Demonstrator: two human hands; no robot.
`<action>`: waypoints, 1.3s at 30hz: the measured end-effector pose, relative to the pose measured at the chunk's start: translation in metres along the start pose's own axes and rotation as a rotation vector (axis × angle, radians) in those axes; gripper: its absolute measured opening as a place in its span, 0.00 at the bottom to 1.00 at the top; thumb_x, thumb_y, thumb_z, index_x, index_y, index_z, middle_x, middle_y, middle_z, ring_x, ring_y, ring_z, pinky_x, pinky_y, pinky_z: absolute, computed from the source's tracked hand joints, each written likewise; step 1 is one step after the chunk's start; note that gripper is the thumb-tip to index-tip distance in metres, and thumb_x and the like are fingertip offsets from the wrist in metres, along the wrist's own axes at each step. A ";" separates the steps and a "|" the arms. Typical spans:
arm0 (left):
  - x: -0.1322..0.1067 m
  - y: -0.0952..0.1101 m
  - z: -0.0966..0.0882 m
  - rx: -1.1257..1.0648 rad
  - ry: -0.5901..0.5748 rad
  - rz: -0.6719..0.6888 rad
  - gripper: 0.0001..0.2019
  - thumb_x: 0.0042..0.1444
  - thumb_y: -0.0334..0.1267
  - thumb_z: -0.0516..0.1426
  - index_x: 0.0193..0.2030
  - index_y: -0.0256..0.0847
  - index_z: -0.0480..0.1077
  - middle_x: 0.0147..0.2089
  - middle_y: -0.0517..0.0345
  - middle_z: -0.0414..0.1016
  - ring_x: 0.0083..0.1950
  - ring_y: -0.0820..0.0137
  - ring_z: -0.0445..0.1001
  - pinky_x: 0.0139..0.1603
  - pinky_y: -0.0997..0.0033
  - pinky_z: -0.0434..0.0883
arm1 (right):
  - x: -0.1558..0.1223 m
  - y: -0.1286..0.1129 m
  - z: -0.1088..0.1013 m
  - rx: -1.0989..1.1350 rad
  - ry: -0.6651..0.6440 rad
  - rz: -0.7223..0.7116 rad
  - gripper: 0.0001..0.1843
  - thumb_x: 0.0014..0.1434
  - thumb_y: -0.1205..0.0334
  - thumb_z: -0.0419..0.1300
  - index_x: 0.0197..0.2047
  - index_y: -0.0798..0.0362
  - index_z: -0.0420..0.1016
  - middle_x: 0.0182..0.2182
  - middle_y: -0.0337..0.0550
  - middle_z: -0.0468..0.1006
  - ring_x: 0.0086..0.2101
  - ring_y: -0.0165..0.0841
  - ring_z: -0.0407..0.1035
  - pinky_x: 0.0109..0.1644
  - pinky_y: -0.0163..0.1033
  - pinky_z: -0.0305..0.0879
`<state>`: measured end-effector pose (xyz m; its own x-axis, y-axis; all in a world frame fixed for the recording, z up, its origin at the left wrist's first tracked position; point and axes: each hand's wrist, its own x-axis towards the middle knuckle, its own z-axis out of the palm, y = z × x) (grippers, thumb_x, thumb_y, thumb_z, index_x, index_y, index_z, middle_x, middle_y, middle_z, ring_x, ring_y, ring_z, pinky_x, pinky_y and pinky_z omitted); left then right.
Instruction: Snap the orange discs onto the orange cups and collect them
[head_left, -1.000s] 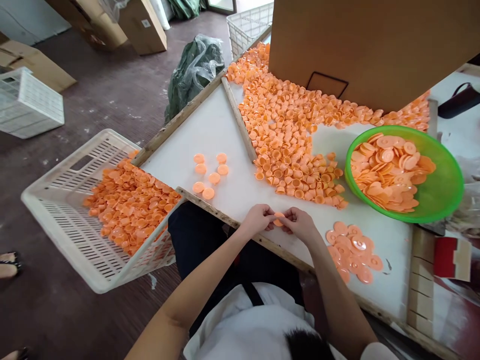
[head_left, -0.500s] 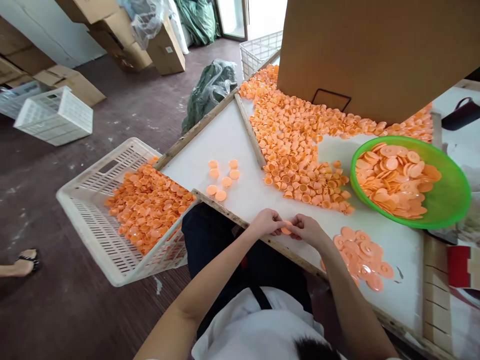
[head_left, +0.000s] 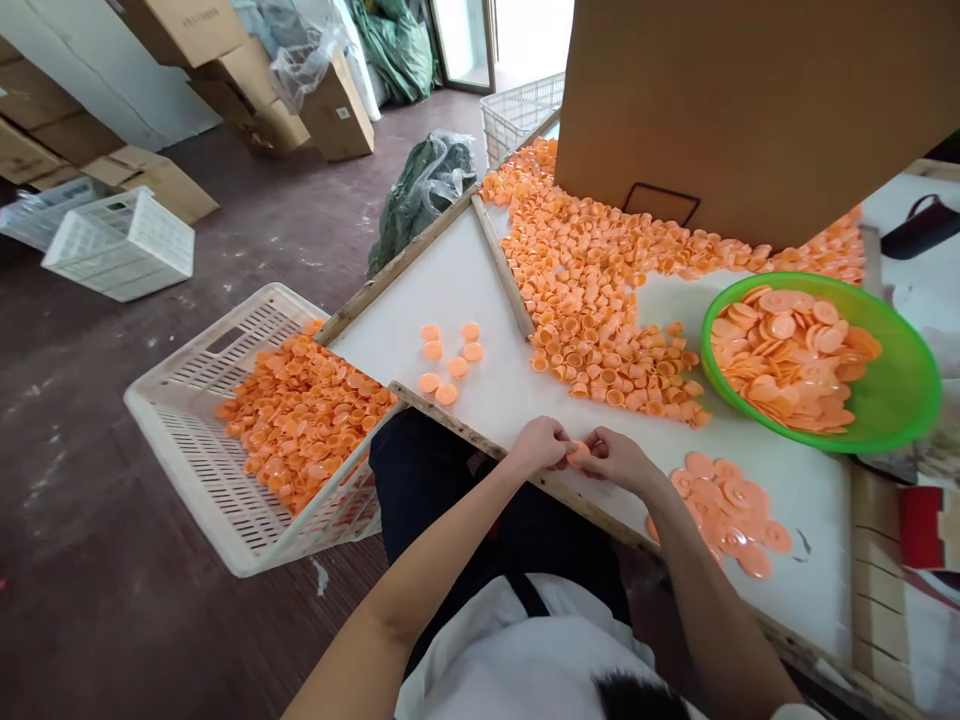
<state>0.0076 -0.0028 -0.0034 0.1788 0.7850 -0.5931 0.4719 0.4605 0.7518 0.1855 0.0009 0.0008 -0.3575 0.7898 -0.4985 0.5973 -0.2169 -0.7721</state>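
Over the table's near edge, my left hand [head_left: 546,444] and my right hand [head_left: 611,458] meet, fingers closed on one small orange plastic piece [head_left: 577,452] between them. The fingers cover much of it, so its exact shape is hard to make out. To the right of my right hand lies a loose pile of flat orange discs [head_left: 731,510]. Beyond my hands spreads a heap of small orange cups [head_left: 600,340]. Several orange round pieces [head_left: 447,393] lie apart on the white tabletop [head_left: 390,310] to the left.
A green bowl [head_left: 911,400] of orange discs stands at the right. On the left, a white crate [head_left: 187,470] full of orange pieces adjoins the table. A large cardboard box [head_left: 735,110] rises at the back; a wooden strip [head_left: 502,265] divides the tabletop.
My hands stay together on the orange piece, with only slight finger movement. The whole view has shifted slightly, and the foot at the far left has gone from sight.
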 end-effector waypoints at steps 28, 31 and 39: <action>0.018 0.024 -0.049 0.642 0.629 0.431 0.14 0.59 0.32 0.54 0.53 0.44 0.69 0.53 0.52 0.68 0.43 0.67 0.75 0.42 0.70 0.70 | -0.056 0.099 -0.085 -0.429 0.731 0.299 0.13 0.51 0.59 0.63 0.41 0.51 0.72 0.41 0.50 0.72 0.33 0.36 0.70 0.35 0.40 0.62; 0.039 0.041 -0.039 0.758 0.596 0.446 0.15 0.60 0.30 0.53 0.53 0.43 0.68 0.54 0.48 0.68 0.48 0.62 0.73 0.43 0.68 0.70 | -0.058 0.098 -0.089 -0.344 0.720 0.273 0.09 0.50 0.58 0.62 0.35 0.50 0.70 0.36 0.46 0.75 0.32 0.36 0.70 0.34 0.39 0.61; 0.055 0.032 -0.063 0.724 0.653 0.379 0.09 0.59 0.32 0.55 0.46 0.40 0.70 0.50 0.47 0.71 0.49 0.61 0.72 0.48 0.65 0.68 | -0.067 0.076 -0.097 -0.135 0.759 0.185 0.09 0.53 0.52 0.59 0.33 0.47 0.69 0.30 0.40 0.78 0.27 0.34 0.69 0.32 0.40 0.60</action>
<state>-0.0216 0.0810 0.0064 0.0233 0.9967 0.0782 0.9252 -0.0512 0.3760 0.3249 -0.0127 0.0135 0.3143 0.9337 -0.1718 0.6986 -0.3500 -0.6241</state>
